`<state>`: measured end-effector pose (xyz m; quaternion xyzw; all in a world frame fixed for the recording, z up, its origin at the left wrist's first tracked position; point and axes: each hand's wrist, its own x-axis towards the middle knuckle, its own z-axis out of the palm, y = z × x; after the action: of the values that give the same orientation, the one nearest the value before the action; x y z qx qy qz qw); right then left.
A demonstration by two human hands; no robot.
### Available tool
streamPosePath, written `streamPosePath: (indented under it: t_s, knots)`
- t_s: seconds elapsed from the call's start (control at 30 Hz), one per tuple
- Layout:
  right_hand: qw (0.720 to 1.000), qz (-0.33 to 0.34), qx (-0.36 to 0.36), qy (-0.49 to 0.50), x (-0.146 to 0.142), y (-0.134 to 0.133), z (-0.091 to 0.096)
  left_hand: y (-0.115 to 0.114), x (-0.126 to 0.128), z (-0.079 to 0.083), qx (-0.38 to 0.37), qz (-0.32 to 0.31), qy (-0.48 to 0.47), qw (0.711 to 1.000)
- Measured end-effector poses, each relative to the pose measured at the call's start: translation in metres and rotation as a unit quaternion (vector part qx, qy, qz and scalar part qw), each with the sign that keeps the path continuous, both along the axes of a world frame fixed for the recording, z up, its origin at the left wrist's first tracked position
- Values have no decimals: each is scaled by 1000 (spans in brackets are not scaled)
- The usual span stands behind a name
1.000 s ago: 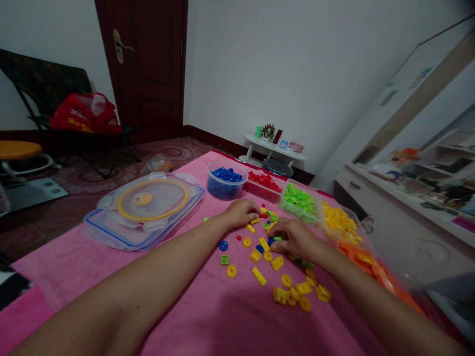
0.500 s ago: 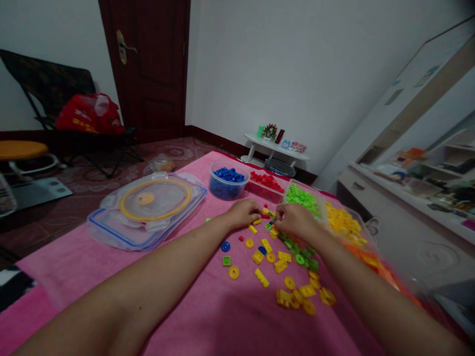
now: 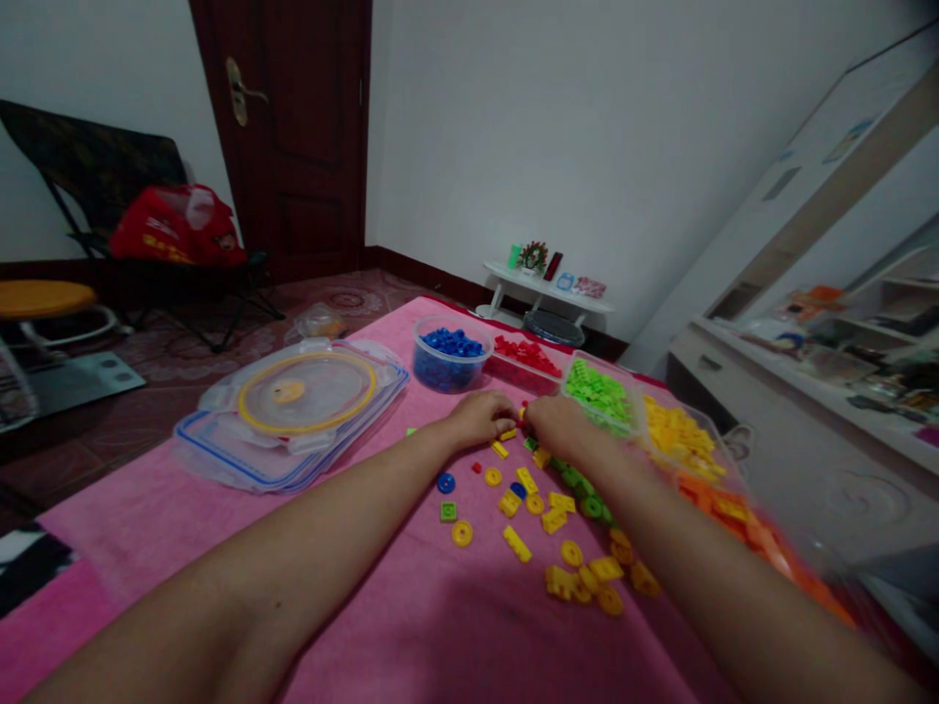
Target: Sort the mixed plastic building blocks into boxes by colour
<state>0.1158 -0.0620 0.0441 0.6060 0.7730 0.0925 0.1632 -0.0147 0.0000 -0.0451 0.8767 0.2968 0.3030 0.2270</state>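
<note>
My left hand (image 3: 482, 418) is closed in a pinch, with a small red building brick (image 3: 521, 420) at its fingertips. From the other side my right hand (image 3: 556, 423) comes close, its fingers curled against the brick's end; whatever they grip is hidden. Yellow bricks (image 3: 516, 544) and round yellow pieces (image 3: 462, 533) lie scattered below both hands. Several green pieces (image 3: 576, 481) run along under the right forearm. A blue round piece (image 3: 446, 483) and a green square brick (image 3: 448, 511) are beside the left forearm.
Behind the hands stand a round tub of blue bricks (image 3: 453, 344) and boxes of red bricks (image 3: 526, 354), green bricks (image 3: 598, 389) and yellow bricks (image 3: 682, 437). Orange pieces (image 3: 755, 528) lie at the right. Stacked clear lids (image 3: 344, 460) sit on the pink cloth (image 3: 396, 626) at left.
My right hand has moved left and slightly up, up to the red brick at my left fingertips. My left hand has barely moved.
</note>
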Motion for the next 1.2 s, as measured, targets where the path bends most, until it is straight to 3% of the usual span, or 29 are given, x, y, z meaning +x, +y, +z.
streamPosePath:
  t_s: [0.2,0.27,0.3,0.33,0.4,0.47,0.53,0.57,0.63,0.73,0.8,0.83,1.0,1.07,1.13,1.2]
  knots:
    - [998,-30,20,50,18,0,0,-1,-1,1,10,12,-3,1000]
    - [985,-35,24,168,28,-2,0,-2,0,1,14,15,-10,1000]
    - [960,-38,29,275,31,-5,-2,-2,1,1,9,18,-12,1000]
    - [914,-44,35,402,33,-8,-3,-3,2,2,2,22,-13,1000]
    - [764,-60,44,641,34,-17,-8,-6,4,4,-11,35,-18,999]
    - [616,-71,33,784,31,-27,-13,-9,7,7,-18,49,-45,998]
    - [508,-77,2,858,28,-36,-15,-10,8,12,-23,58,-89,994]
    - [471,-80,-17,878,27,-39,-16,-11,9,15,-28,58,-109,992]
    - [426,-86,-62,898,27,-44,-16,-11,10,23,-50,44,-130,989]
    - [399,-77,-116,907,30,-47,-14,-12,13,40,-106,-6,-116,988]
    - [422,-75,-127,894,31,-48,-11,-14,15,53,-135,-45,-105,984]
    - [460,-78,-130,875,31,-49,-10,-15,16,60,-146,-62,-98,982]
    - [774,-26,-176,608,26,-56,-10,-22,1,84,-139,-139,37,980]
    - [866,2,-142,479,21,-61,-13,-28,-13,91,-98,-168,133,972]
    - [924,16,-81,374,16,-65,-16,-36,-28,96,-54,-178,211,960]
    - [950,26,-48,307,12,-67,-19,-43,-40,99,-22,-165,245,955]
